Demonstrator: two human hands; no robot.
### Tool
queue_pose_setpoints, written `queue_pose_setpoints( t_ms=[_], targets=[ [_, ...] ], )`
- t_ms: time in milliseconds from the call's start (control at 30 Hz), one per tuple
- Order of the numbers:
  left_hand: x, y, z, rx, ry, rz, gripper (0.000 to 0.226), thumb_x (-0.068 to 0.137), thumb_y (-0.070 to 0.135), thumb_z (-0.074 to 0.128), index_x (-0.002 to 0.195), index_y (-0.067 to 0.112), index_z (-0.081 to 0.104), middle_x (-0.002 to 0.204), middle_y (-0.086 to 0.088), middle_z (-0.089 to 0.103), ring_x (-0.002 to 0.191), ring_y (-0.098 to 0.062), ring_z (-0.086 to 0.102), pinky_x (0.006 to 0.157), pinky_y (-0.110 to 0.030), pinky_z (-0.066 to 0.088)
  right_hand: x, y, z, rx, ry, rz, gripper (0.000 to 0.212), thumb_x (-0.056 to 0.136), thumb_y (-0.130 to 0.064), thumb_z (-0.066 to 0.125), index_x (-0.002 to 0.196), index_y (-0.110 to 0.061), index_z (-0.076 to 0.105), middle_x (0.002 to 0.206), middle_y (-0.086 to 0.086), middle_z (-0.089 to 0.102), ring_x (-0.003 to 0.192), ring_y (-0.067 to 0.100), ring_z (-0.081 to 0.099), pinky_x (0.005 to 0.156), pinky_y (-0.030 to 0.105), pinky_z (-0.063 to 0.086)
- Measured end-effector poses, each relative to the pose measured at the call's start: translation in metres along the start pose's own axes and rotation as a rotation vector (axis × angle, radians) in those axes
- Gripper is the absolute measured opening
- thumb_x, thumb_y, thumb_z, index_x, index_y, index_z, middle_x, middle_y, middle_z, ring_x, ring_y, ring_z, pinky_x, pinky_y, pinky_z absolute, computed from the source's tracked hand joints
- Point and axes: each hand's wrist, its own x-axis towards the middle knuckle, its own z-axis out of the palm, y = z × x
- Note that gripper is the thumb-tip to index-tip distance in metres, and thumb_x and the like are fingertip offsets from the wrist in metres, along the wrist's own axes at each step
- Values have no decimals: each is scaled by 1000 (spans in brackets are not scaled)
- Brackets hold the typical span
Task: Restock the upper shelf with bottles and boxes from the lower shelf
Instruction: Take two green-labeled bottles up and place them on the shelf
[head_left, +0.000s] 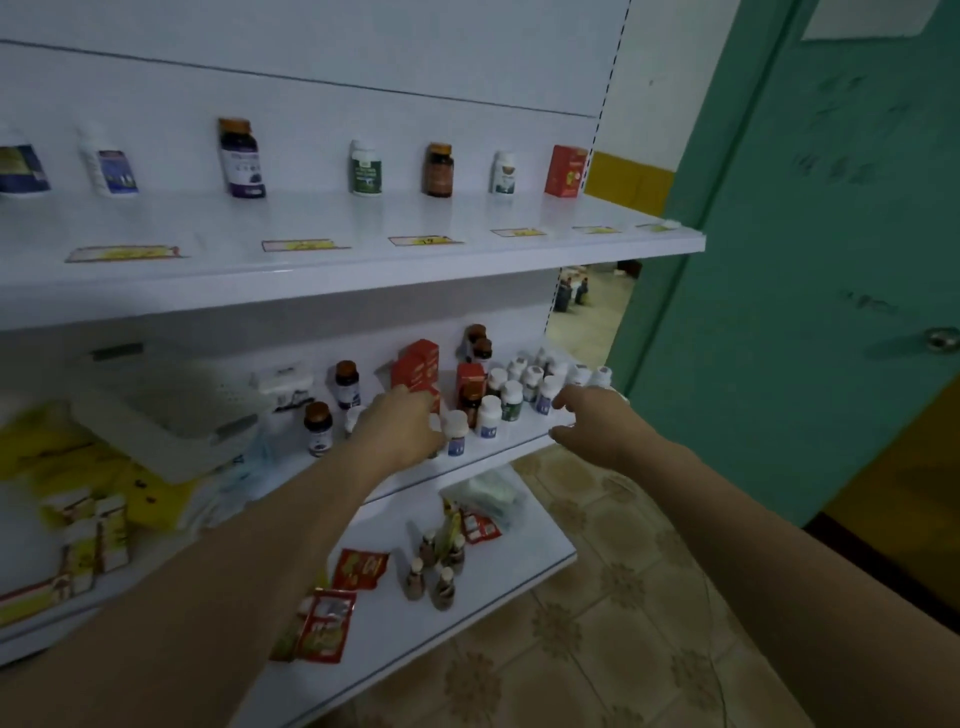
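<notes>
- Both of your hands are down at the lower shelf: your left hand is draped over the stock just in front of the red boxes, fingers bent downward. Whether it has closed on anything I cannot tell.
- Your right hand is spread wide, thumb and forefinger apart, empty, right beside the white bottles at the shelf's right end.
- Up top, the upper shelf carries only a thin back row, one of each: a purple bottle, a brown bottle, a lone red box and a few others, all well apart.
- Bare shelf runs in front of that row, behind the price labels, so the restocking looks barely begun.
- Down below, the bottles and boxes are packed close together; nearly all of the moving is left, by my reading.
- Nothing is lifted yet that I can see; this looks like the pick-up stage.
</notes>
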Motion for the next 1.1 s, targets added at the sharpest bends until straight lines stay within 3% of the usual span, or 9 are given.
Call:
queue_pose_setpoints(
  t_ms=[167,367,500,700,833,967,1100],
  targets=[
    [25,-27,23,-59,-10,-103,25,84,20,60,104,3,58,106,-18,59,96,-34,58,84,-43,51,46,11,28,39,-67,-81,47,90,-26,57,132,-10,47,132,14,53,120,28,49,93,30,40],
    [75,-61,53,-69,54,-195,25,85,14,61,106,2,58,108,-19,59,95,-33,59,76,-32,48,110,6,67,60,-135,-171,46,89,-23,59,132,-9,47,129,16,54,117,30,51,95,35,44],
    [101,-93,72,-103,-8,-333,38,86,15,61,119,0,53,119,-21,54,106,-33,55,90,-37,47,153,-2,90,59,-209,-233,47,88,-23,60,132,-10,49,129,13,54,117,27,51,91,30,42],
    [135,-130,89,-88,7,-409,41,90,11,54,128,0,45,124,-24,50,110,-34,51,89,-33,40,214,-25,126,15,-267,-347,44,88,-20,59,129,-7,49,127,15,57,114,30,54,95,36,45],
    [165,-146,99,-11,35,-472,32,90,8,51,120,-2,46,126,-21,44,112,-32,48,90,-34,40,247,-33,157,-60,-269,-402,49,89,-27,58,131,-8,45,127,16,52,114,31,52,96,40,46],
    [192,-156,108,82,4,-543,52,90,13,54,136,0,32,138,-20,37,127,-33,37,103,-38,34,272,-38,182,-151,-280,-481,47,89,-29,56,131,-12,43,130,14,47,114,32,50,94,41,46],
    [215,-161,117,72,-85,-551,52,93,14,50,139,2,29,138,-20,38,124,-32,42,96,-34,37,280,-33,205,-106,-357,-508,47,89,-25,57,131,-13,41,133,13,42,114,34,49,95,43,44]
  ],
)
